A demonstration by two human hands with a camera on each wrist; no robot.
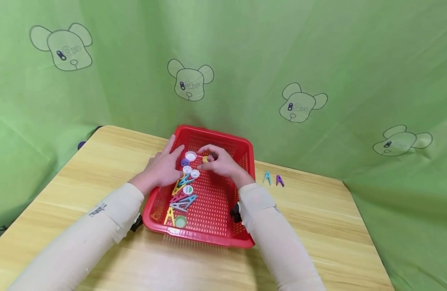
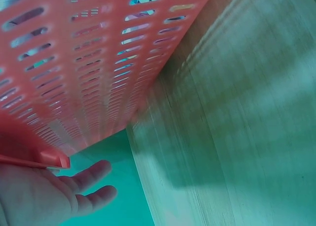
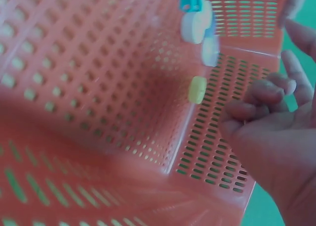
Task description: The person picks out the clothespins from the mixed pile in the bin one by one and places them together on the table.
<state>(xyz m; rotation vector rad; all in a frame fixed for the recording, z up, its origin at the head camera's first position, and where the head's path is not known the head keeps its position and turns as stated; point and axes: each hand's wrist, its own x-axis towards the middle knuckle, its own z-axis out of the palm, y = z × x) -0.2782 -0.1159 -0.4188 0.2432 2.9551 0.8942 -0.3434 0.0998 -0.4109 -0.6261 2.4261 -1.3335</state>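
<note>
A red perforated plastic basket [image 1: 223,241] stands on the wooden table, holding bottle caps and clothespins along its left side. My left hand [image 1: 163,167] lies over the left rim, its fingers stretched apart; in the left wrist view two fingers reach past the rim. Inside the far part of the basket, my right hand [image 1: 223,163] hovers beside a yellow cap [image 3: 197,90], thumb and forefinger apart and other fingers loosely curled. Near the hands are white caps [image 1: 190,156] and a purple cap [image 1: 185,162]. Several clothespins [image 1: 180,206] and a green cap [image 1: 180,221] lie nearer the front.
On the table [image 1: 318,218], right of the basket, lie a blue clothespin [image 1: 267,178] and a purple clothespin [image 1: 279,180]. A green cloth [image 1: 245,48] with printed animal heads hangs behind the table and at its sides.
</note>
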